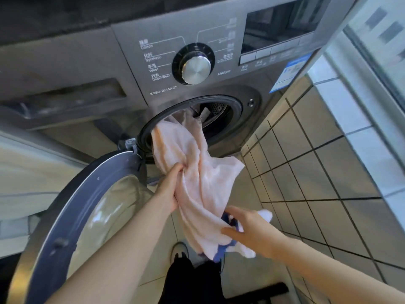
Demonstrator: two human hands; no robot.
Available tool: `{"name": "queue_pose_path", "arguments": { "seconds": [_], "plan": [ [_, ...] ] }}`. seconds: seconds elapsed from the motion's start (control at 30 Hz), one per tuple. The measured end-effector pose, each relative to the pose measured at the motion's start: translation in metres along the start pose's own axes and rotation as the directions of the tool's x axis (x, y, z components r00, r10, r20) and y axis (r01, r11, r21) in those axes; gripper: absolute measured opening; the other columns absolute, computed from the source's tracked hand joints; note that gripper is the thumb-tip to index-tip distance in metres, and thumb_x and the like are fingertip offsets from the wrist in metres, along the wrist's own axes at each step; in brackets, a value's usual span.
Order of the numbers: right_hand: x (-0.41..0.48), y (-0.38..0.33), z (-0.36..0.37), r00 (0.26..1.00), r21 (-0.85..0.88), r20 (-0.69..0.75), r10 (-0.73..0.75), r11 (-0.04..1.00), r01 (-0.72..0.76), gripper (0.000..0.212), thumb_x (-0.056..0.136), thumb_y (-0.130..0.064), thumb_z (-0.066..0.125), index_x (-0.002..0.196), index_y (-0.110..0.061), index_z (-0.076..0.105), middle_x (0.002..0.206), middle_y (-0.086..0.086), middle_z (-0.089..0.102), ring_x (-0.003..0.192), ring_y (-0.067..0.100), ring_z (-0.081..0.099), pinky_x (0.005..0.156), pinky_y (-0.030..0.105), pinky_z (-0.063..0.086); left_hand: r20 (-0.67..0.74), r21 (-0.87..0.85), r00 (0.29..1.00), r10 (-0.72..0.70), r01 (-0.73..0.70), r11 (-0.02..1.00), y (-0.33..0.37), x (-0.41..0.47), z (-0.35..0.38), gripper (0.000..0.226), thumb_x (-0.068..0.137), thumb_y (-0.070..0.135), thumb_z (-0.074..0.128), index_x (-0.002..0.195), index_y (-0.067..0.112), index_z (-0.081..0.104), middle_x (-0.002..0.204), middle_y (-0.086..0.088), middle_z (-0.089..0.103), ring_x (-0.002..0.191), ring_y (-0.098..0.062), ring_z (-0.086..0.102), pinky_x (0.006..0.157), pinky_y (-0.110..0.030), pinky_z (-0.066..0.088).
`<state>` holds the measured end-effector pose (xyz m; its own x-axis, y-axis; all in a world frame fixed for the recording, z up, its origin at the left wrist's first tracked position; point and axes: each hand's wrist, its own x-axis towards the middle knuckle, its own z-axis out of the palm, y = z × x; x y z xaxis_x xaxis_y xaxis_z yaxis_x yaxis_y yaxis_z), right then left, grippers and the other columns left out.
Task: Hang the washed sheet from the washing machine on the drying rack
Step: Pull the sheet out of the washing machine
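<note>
At the open front of a grey washing machine [131, 62], we look down on our two bare arms drawing out a pale pink sheet [197, 150]. One end of the sheet is inside the round opening [221, 115]; the rest runs out over the lower rim and hangs between our hands. Our left hand [169, 185] is closed in a fist around a bunch of cloth just below the opening. Our right hand [249, 229] is lower and nearer to us, thumb and fingers wrapped round the trailing end, where a white and dark blue patch shows. The door [65, 216] stands swung wide at the left, beside our left forearm. Beige tiled floor [317, 172] lies below, and a shoe [179, 249] shows under the hanging cloth. No drying rack is in view.

We judge the step to be pulling the sheet from the drum, about half done. To do it well, we would draw hand over hand, one hand gripping while the other reaches up for a fresh hold. Wet cloth is likely heavy and may snag on the rim or door hinge, so a steady pull suits better than a yank. Gathering the loose end against us would keep it off the floor.
</note>
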<state>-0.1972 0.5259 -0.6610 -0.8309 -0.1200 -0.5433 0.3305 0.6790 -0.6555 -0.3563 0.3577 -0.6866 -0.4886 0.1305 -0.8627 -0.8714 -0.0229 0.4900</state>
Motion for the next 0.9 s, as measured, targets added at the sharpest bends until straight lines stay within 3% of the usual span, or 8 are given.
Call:
{"name": "queue_pose_path", "arguments": {
  "seconds": [0.1, 0.23, 0.4, 0.47, 0.53, 0.57, 0.73, 0.9],
  "plan": [
    [0.012, -0.009, -0.011, 0.984, 0.162, -0.056, 0.169, 0.974, -0.158, 0.037, 0.087, -0.053, 0.057, 0.115, -0.028, 0.058, 0.107, -0.013, 0.063, 0.099, 0.007, 0.059, 0.081, 0.024, 0.048, -0.068, 0.019, 0.996, 0.049, -0.048, 0.999, 0.001, -0.011, -0.005, 0.057, 0.060, 0.036, 0.073, 0.112, 0.015, 0.064, 0.099, -0.009, 0.073, 0.090, -0.026, 0.070, 0.077, -0.036, 0.056],
    [0.042, -0.020, -0.027, 0.910, 0.404, -0.203, 0.361, 0.878, -0.258, 0.049, 0.092, -0.055, 0.048, 0.121, -0.016, 0.049, 0.113, -0.003, 0.057, 0.099, 0.013, 0.057, 0.074, 0.024, 0.045, -0.083, 0.137, 0.994, 0.074, -0.062, 0.989, -0.001, -0.024, -0.013, 0.051, 0.061, 0.037, 0.069, 0.108, 0.017, 0.062, 0.102, -0.010, 0.069, 0.093, -0.027, 0.067, 0.090, -0.044, 0.053],
    [0.094, -0.023, -0.033, 0.856, 0.551, -0.135, 0.500, 0.756, -0.355, 0.089, 0.075, -0.082, 0.037, 0.121, -0.008, 0.054, 0.111, 0.007, 0.065, 0.099, 0.023, 0.063, 0.076, 0.032, 0.049, -0.017, 0.115, 0.999, 0.038, -0.035, 0.993, 0.001, -0.035, -0.025, 0.051, 0.072, 0.041, 0.066, 0.114, 0.012, 0.065, 0.106, -0.013, 0.070, 0.098, -0.027, 0.067, 0.092, -0.041, 0.052],
    [0.105, -0.029, -0.033, 0.837, 0.726, 0.071, 0.542, 0.547, -0.416, 0.086, 0.080, -0.079, 0.035, 0.123, -0.007, 0.055, 0.113, 0.011, 0.066, 0.103, 0.026, 0.064, 0.092, 0.038, 0.050, 0.055, 0.123, 0.998, 0.002, -0.009, 0.992, 0.005, -0.041, -0.029, 0.042, 0.080, 0.040, 0.063, 0.110, 0.012, 0.067, 0.102, -0.012, 0.072, 0.097, -0.026, 0.068, 0.083, -0.036, 0.053],
    [0.103, -0.038, -0.034, 0.840, 0.862, 0.307, 0.448, 0.244, -0.445, 0.078, 0.084, -0.075, 0.038, 0.122, -0.009, 0.058, 0.115, 0.015, 0.067, 0.107, 0.031, 0.064, 0.098, 0.045, 0.048, 0.089, 0.136, 0.996, -0.025, 0.012, 0.991, 0.008, -0.045, -0.034, 0.040, 0.080, 0.042, 0.064, 0.107, 0.013, 0.069, 0.099, -0.010, 0.074, 0.095, -0.024, 0.069, 0.080, -0.034, 0.052],
    [0.098, -0.044, -0.036, 0.856, 0.877, 0.358, 0.374, 0.181, -0.446, 0.071, 0.087, -0.068, 0.043, 0.122, -0.009, 0.059, 0.117, 0.016, 0.067, 0.109, 0.032, 0.064, 0.099, 0.045, 0.047, 0.089, 0.132, 0.996, -0.027, 0.015, 0.991, 0.011, -0.048, -0.037, 0.040, 0.080, 0.043, 0.065, 0.106, 0.014, 0.070, 0.098, -0.009, 0.074, 0.095, -0.024, 0.070, 0.081, -0.033, 0.052],
    [0.074, -0.052, -0.039, 0.886, 0.826, 0.343, 0.311, 0.350, -0.442, 0.057, 0.078, -0.044, 0.073, 0.122, -0.009, 0.059, 0.113, 0.010, 0.070, 0.103, 0.026, 0.068, 0.095, 0.043, 0.051, -0.066, 0.136, 0.997, 0.036, -0.027, 0.990, 0.006, -0.031, -0.044, 0.068, 0.062, 0.056, 0.070, 0.112, 0.011, 0.066, 0.112, -0.015, 0.069, 0.103, -0.029, 0.065, 0.098, -0.045, 0.048],
    [0.040, -0.062, -0.039, 0.956, 0.753, 0.169, 0.238, 0.595, -0.281, 0.039, 0.087, -0.044, 0.065, 0.117, -0.019, 0.063, 0.110, 0.001, 0.071, 0.102, 0.020, 0.067, 0.096, 0.042, 0.051, -0.136, 0.141, 0.990, 0.041, -0.021, 0.990, 0.001, -0.006, -0.056, 0.078, 0.053, 0.058, 0.071, 0.113, 0.010, 0.060, 0.107, -0.011, 0.068, 0.096, -0.028, 0.066, 0.095, -0.049, 0.050]
  ]
}}
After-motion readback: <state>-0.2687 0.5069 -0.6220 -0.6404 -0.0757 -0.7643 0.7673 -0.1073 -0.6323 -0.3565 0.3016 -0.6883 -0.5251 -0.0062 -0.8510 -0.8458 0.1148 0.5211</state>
